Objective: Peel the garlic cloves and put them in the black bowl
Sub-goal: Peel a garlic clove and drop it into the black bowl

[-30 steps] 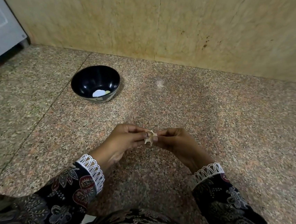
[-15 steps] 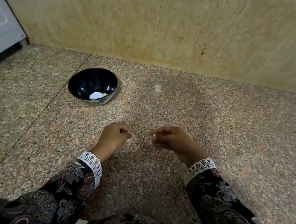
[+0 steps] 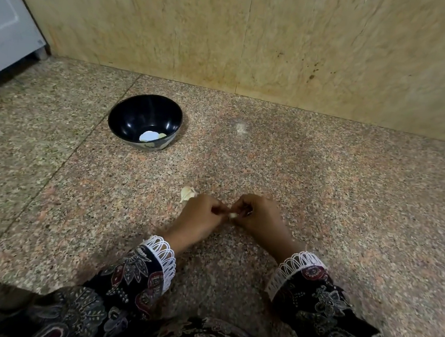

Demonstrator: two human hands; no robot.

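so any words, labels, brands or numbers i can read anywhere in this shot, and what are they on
None: no readable text shows anywhere.
Black bowl: plain, with no label; only pale pieces lie inside.
Granite counter and stone wall: speckle and stains only, no writing.
White panel at the left: blank.
Patterned sleeves: floral print, no letters.

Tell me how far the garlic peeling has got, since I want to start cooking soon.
Done: the black bowl already holds a few pale pieces, apparently peeled garlic. In hand: the left hand and right hand pinch a small clove between their fingertips, seemingly mid-peel. Left: that clove must go in the bowl; a pale piece lies on the counter, skin or clove unclear.
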